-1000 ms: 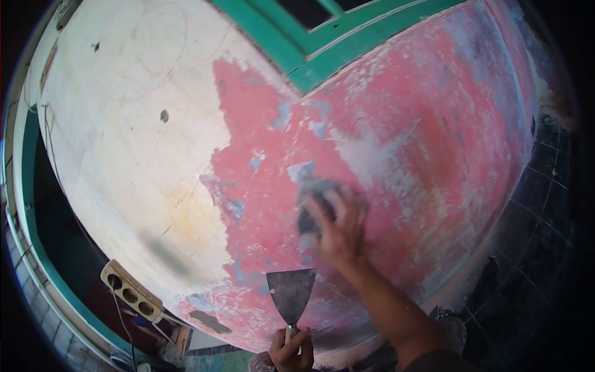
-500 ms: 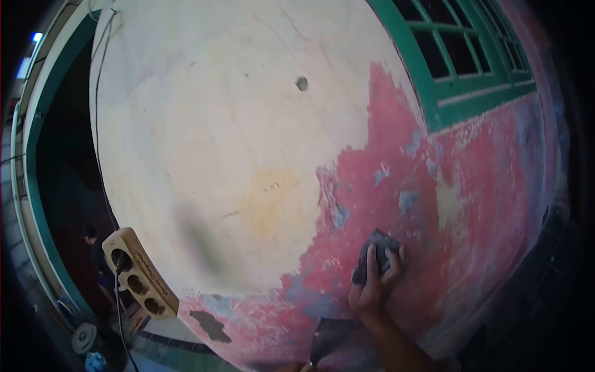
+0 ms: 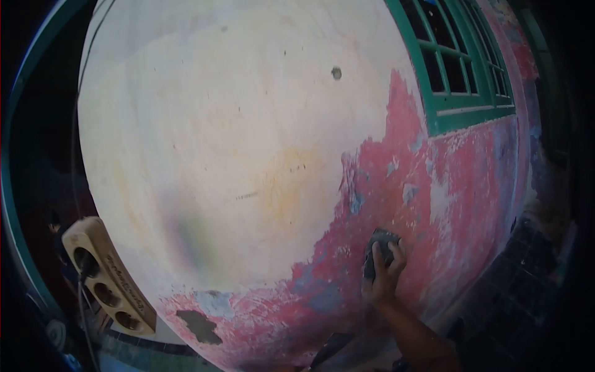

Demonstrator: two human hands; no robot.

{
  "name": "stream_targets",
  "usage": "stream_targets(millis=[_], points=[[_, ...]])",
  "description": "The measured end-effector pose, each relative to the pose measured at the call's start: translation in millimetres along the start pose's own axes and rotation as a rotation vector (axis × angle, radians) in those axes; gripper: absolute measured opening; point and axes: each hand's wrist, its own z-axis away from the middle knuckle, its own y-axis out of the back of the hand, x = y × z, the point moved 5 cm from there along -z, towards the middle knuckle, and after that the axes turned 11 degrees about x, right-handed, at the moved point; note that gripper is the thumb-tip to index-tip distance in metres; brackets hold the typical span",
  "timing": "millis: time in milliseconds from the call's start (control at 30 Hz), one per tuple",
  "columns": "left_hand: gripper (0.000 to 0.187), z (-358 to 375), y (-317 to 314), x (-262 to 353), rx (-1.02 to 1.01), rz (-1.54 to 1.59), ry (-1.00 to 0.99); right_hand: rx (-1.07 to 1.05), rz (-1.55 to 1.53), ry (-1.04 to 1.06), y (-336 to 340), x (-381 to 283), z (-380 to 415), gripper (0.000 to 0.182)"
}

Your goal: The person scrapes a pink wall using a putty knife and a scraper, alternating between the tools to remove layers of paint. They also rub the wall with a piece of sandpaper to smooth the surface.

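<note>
A dark grey block (image 3: 379, 253), which looks like a sanding block, is pressed to the peeling pink part of the wall (image 3: 427, 260). My right hand (image 3: 387, 273) is closed around it, fingers bent over its near face. At the bottom edge, a dark flat piece (image 3: 331, 348) with a pointed lower corner shows in part; whether it is a sheet or a scraper blade I cannot make out. Only a sliver of my left hand (image 3: 305, 369) appears at that corner, seemingly pinching it.
A wooden socket strip (image 3: 111, 279) with a plugged-in cable hangs at the left, by a dark doorway. A green-framed window (image 3: 462, 102) is at upper right. Another person (image 3: 59, 239) is beyond the doorway. Dark floor tiles (image 3: 511, 273) lie at right.
The view has shifted, bringing the socket strip further left. My right hand still holds the block on the pink area. The dark flat piece and my left hand have sunk lower in view.
</note>
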Motion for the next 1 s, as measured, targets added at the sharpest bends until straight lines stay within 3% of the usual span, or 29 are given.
stream_targets(millis=[233,300,367,500,567,633,733,833,933,1000], points=[[0.040,18.5,-1.1,-21.5,-0.421,0.156,-0.043,0.036,0.066,-0.107,4.4,39.0,55.7,0.058],[0.036,36.8,-8.6,-25.1,-0.667,0.119,0.187,0.078,0.016,-0.076,-1.0,47.9,62.3,0.060],[0.036,97.9,-37.4,-35.3,-0.750,0.173,0.390,0.058,0.018,-0.054,4.1,47.0,71.4,0.059],[0.034,141.1,-53.5,-33.8,-1.237,0.084,0.557,0.087,0.021,-0.008,2.3,70.8,86.1,0.059],[0.033,158.2,-52.1,-35.8,-1.367,0.071,0.579,0.176,-0.019,-0.311,5.8,109.5,115.8,0.060],[0.032,155.1,-47.5,-39.8,-1.354,0.053,0.621,0.270,0.035,-0.634,10.3,138.0,147.3,0.061],[0.032,151.8,-45.4,-51.7,-1.258,0.058,0.623,0.340,0.080,-0.943,14.2,136.2,171.0,0.063],[0.030,130.1,-44.6,-55.4,-1.238,0.017,0.663,0.118,0.001,-0.824,9.7,94.6,156.4,0.063],[0.030,129.1,-37.3,-71.7,-1.171,0.030,0.679,-0.043,-0.068,-0.513,11.2,26.1,133.8,0.065],[0.029,118.2,-24.8,-81.8,-1.136,0.021,0.703,-0.074,-0.058,-0.435,10.7,42.1,144.4,0.065]])
